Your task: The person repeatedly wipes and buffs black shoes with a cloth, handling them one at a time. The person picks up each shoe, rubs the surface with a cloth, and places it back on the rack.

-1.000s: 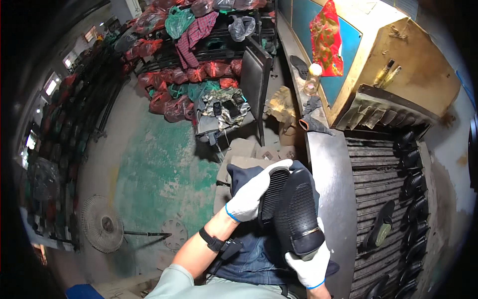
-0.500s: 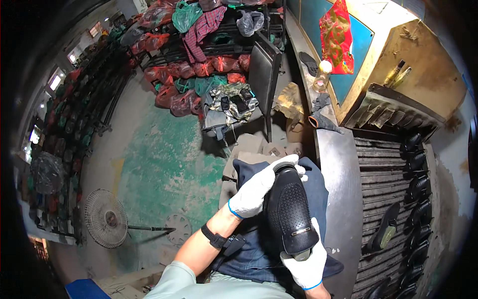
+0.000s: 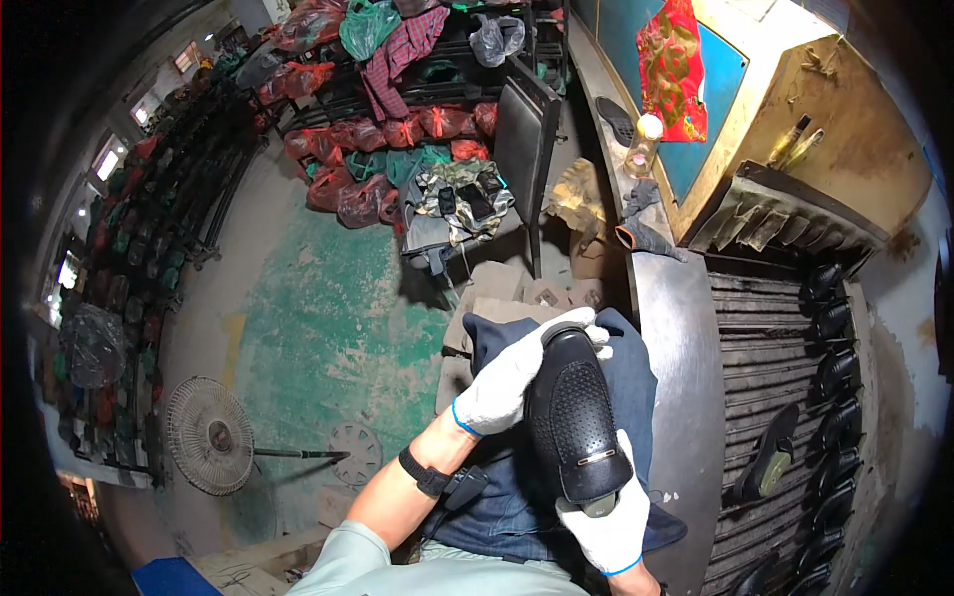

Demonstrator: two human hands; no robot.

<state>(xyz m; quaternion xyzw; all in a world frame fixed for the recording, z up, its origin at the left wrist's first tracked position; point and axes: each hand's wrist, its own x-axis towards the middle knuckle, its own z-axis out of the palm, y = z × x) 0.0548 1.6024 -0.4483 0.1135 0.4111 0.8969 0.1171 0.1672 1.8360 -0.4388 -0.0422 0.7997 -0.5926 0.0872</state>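
I hold a black shoe sole [image 3: 576, 417] with a dotted tread, its underside facing up, over a dark blue cloth [image 3: 621, 377] on my lap. My left hand [image 3: 517, 372], in a white glove, wraps the sole's toe end and left side. Gripping the heel end from below is my right hand [image 3: 606, 521], also gloved white. A black wristband sits on my left wrist [image 3: 422, 472].
A metal bench edge [image 3: 676, 358] and a dark slatted rack [image 3: 770, 387] with several black soles lie to my right. A floor fan [image 3: 209, 437] stands on the green-painted floor at left. Red and green bags [image 3: 397, 129] pile up ahead near a black chair [image 3: 527, 129].
The view has shifted, so the sole sits lower and more central. My left hand has slid along the sole's toe end; both hands keep their hold.
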